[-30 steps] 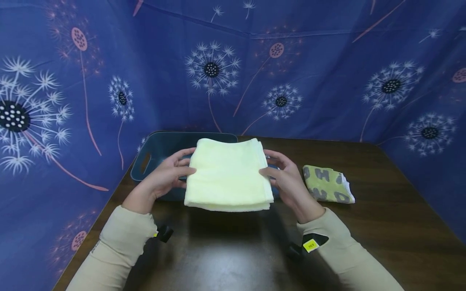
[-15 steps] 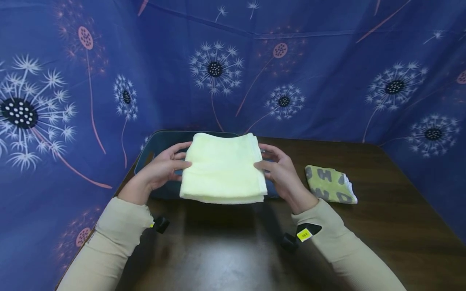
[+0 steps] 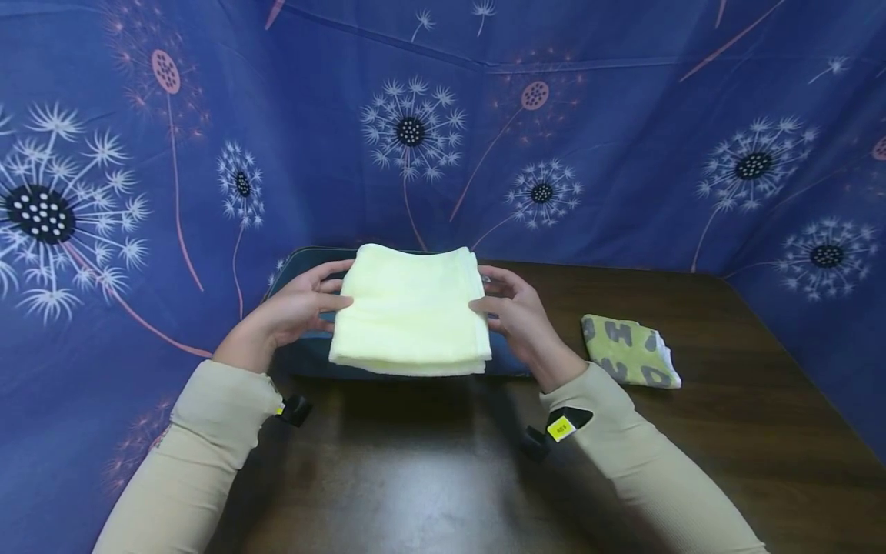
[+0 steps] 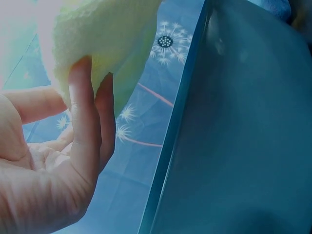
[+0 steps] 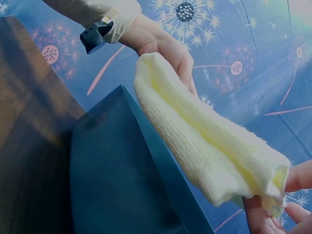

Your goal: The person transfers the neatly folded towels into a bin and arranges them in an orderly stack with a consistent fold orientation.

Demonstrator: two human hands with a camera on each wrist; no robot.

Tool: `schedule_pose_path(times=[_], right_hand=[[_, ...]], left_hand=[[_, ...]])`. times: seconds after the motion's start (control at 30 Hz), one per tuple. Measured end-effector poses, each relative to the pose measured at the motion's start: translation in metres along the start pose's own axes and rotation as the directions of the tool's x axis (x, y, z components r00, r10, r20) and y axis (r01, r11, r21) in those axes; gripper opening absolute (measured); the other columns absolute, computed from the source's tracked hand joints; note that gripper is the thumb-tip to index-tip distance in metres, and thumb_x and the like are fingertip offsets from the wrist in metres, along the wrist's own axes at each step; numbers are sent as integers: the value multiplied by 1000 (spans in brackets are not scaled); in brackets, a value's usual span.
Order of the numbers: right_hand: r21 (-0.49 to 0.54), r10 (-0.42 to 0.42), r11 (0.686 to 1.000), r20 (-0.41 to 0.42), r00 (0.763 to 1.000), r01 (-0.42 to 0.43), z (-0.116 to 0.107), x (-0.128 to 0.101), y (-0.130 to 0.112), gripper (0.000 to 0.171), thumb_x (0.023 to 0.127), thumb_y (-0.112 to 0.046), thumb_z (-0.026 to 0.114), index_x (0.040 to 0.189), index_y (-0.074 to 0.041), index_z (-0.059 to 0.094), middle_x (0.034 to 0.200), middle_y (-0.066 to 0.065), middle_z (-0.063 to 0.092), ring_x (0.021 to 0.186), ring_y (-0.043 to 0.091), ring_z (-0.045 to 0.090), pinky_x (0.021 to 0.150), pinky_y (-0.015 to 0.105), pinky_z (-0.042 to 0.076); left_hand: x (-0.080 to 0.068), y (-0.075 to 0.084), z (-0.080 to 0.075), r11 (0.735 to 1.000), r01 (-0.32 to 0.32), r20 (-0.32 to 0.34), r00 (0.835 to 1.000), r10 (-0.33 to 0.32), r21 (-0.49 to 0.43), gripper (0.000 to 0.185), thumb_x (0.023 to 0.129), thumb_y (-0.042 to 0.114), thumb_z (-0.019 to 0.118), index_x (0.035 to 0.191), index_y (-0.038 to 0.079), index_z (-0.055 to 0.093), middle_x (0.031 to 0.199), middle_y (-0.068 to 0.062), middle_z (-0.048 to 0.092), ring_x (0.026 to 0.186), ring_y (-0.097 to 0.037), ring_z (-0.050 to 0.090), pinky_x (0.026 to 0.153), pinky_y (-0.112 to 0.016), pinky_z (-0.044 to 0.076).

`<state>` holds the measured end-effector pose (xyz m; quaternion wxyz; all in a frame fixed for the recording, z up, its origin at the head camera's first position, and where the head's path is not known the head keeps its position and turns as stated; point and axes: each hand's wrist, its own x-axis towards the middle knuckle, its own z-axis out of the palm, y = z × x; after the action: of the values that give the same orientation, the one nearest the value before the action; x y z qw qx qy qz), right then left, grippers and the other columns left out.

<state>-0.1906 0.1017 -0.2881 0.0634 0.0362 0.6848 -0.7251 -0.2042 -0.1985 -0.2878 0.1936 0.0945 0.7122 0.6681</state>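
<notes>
Pale yellow towel point(image 3: 411, 312), folded into a thick, squarish pad, was held up above a dark wooden desk point(image 3: 727, 454) by a person's two bare hands. On the left, at the far side of the desk, a teal bin point(image 3: 301, 359) stood before a blue curtain point(image 3: 311, 154) printed with dandelions; the towel hid much of it. Whether the towel was over the bin's mouth or just short of it could not be told.

The left hand point(image 3: 294, 306) had the towel's left edge, its grip narrowed to the pad's thickness, thumb on the near face, fingers behind. Opposite, the right hand point(image 3: 515, 314) pinched the right edge in a similarly narrow grip. Supporting both sides at about one height probably prevented the soft layers from sagging or unfolding.

Farther right, apart from the hands, a green cloth point(image 3: 630, 354) with grey letters lay folded on the desk, seemingly placed there out of their way.
</notes>
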Motion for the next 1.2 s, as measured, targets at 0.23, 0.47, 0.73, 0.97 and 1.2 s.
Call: schedule_pose_path(times=[0.23,0.47,0.73,0.97,1.2], right_hand=[[-13,2,1000,6,1000,-2,6,4,-1,54,82,4,63,133,-10,48,118,14,44,95,23,53,67,30,53],[-7,11,1000,45,999,-11,13,11,-3,54,83,4,62,133,-10,47,120,14,46,97,25,55,68,31,52],[-26,25,999,58,998,-24,19,19,-2,54,84,3,63,134,-11,46,120,13,47,98,26,56,72,33,53],[-24,48,999,48,998,-47,24,29,-3,54,84,3,63,134,-12,47,119,12,48,98,25,57,77,37,51],[-26,51,998,40,998,-50,30,36,-8,54,84,3,63,133,-13,47,120,11,49,99,25,56,79,38,50]], left_hand=[[1,2,-8,1000,3,-3,1000,-3,6,70,92,3,55,149,15,17,138,-20,38,92,-20,62,71,-40,54],[-2,3,-14,1000,14,-1,1000,-14,27,70,93,4,54,150,14,14,139,-20,37,94,-19,61,73,-39,53],[-3,5,-22,998,18,-2,1000,-18,52,70,94,5,54,150,14,13,140,-20,36,91,-18,62,71,-37,54],[2,10,-29,996,24,-1,1000,-24,91,71,94,7,54,150,15,11,142,-19,34,93,-17,61,74,-38,53],[8,16,-36,993,39,-4,999,-39,112,72,94,7,54,151,16,10,144,-18,33,97,-16,60,78,-41,51]])
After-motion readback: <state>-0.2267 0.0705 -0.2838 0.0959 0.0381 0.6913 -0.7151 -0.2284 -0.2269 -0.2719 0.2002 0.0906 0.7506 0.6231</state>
